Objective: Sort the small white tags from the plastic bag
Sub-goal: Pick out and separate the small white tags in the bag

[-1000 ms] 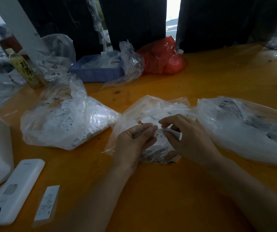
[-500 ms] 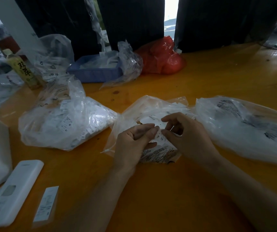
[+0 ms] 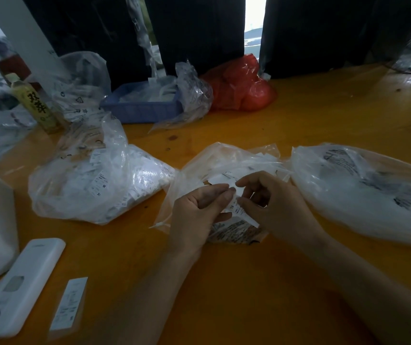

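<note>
- On the orange table (image 3: 299,115), dead centre and right under both hands, sits the plastic bag (image 3: 224,158) being worked through. It's the middle one of three clear bags, and its mouth looks to face the person.
- The left hand (image 3: 199,207) has thumb and fingers curled together, pinching a small white tag (image 3: 220,180) at its near end. The rest of that tag pokes up and away from the fingertips, over the bag.
- The right hand (image 3: 274,202) is curled too, pinching a second tag (image 3: 239,211) that runs down and toward the person, long axis slanting from between the two hands to the lower right. Can't make out the print beyond a size mark.
- Key thing for the next move, I'd say: both tags meet right in the gap between the two sets of fingertips, so the hands are basically touching there. Neither hand is really nearer, it's a shared pinch point, and separating the tags would mean pulling left and right apart.
- The loose tags still in the bag lie just beyond the fingers, so the next grab is a short reach forward.
- Other stuff: a fuller bag of tags (image 3: 95,185) well off to the left, another bag (image 3: 363,190) just to the right, a blue tray (image 3: 144,108) and a red bag (image 3: 239,85) at the back, a bottle (image 3: 35,105) far left, and a white device (image 3: 20,287) near the front edge.
</note>
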Motion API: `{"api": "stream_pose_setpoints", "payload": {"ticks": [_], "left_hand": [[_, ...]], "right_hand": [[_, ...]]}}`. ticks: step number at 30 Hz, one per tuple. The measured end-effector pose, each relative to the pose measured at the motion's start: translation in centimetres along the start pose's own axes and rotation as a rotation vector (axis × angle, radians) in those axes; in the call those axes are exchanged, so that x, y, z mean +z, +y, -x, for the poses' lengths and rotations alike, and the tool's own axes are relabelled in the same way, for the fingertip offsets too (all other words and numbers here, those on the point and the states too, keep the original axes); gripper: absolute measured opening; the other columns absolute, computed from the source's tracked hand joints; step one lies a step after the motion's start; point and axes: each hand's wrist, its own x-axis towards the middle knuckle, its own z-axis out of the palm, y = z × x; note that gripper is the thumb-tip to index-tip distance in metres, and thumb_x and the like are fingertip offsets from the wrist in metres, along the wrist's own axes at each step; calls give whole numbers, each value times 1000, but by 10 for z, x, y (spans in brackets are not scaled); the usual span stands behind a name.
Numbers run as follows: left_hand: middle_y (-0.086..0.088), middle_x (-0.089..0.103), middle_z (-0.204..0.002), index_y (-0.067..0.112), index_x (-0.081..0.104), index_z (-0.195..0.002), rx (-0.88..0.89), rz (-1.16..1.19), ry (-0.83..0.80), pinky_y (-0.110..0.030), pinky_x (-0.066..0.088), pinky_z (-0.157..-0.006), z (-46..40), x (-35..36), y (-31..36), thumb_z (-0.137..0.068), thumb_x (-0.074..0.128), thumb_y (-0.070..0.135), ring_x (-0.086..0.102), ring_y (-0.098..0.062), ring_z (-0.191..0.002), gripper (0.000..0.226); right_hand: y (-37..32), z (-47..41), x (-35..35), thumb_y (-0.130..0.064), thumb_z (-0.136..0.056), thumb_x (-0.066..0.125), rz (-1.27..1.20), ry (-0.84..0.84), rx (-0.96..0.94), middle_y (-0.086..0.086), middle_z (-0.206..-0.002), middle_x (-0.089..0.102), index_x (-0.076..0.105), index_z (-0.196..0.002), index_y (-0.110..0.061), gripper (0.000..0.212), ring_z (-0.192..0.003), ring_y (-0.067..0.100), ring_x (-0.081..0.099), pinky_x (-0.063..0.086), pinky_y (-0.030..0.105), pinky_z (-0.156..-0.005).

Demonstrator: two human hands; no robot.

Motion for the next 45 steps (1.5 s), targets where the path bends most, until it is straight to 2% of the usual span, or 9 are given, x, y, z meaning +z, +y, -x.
{"api": "stream_pose_setpoints", "payload": {"ticks": [6,14,19,24,30,35,39,43,45], "left_hand": [[4,83,-98,38,84,-90,14,-48,16,-25,63,-69,0,1,1,-79,84,39,79,-15,-92,11],[-2,83,-96,21,81,-104,-11,-22,-15,-23,63,-72,0,2,-1,-83,80,36,80,-18,-92,26],[1,83,-99,35,85,-93,-6,-13,-8,-23,63,-74,0,2,0,-79,81,39,80,-16,-92,16],[3,83,-103,39,84,-93,23,-26,-38,-23,62,-75,0,2,1,-81,81,36,79,-14,-98,13],[11,82,-101,46,82,-92,34,-116,-40,-16,58,-76,0,0,1,-79,82,42,77,-6,-91,14],[4,83,-97,38,84,-94,17,-51,10,-22,61,-75,-2,0,-1,-74,85,43,78,-13,-85,20],[-3,83,-96,35,86,-90,-48,105,69,-22,60,-75,-7,-1,0,-62,88,41,78,-14,-85,29],[2,80,-85,35,85,-98,-5,-16,-15,-24,61,-79,-3,-1,-3,-74,84,44,78,-15,-87,25],[-12,72,-80,33,84,-100,-1,-43,-22,-26,62,-80,0,1,-4,-76,83,47,76,-21,-86,28]], "right_hand": [[4,-1,-2,-16,-93,71,-53,40,6,-11,-88,66,60,-111,-33,28,-74,7,66,59,24,-65],[4,-1,-1,-17,-93,71,-88,118,-1,-21,-95,63,61,-109,-34,25,-75,7,65,53,15,-62],[4,0,0,-18,-93,71,-64,65,3,-14,-87,65,61,-110,-34,25,-75,8,66,59,26,-67],[1,1,2,-22,-92,71,-48,-1,-3,-14,-86,66,63,-112,-31,23,-76,5,67,58,23,-66],[2,1,0,-23,-93,72,-112,28,9,-15,-90,67,62,-114,-32,25,-78,6,68,58,22,-68],[1,-2,-3,-32,-91,71,-189,91,54,-21,-99,67,59,-119,-35,30,-83,3,68,57,17,-70],[7,-3,-5,-41,-92,69,-102,83,101,-25,-88,66,64,-96,-34,9,-74,1,65,49,9,-60],[5,-1,-2,-36,-92,70,-113,35,59,-25,-84,69,69,-92,-34,3,-75,-2,67,49,8,-63],[3,-1,1,-40,-91,69,-116,20,38,-26,-88,69,68,-95,-37,5,-77,-3,68,52,10,-66]]}}
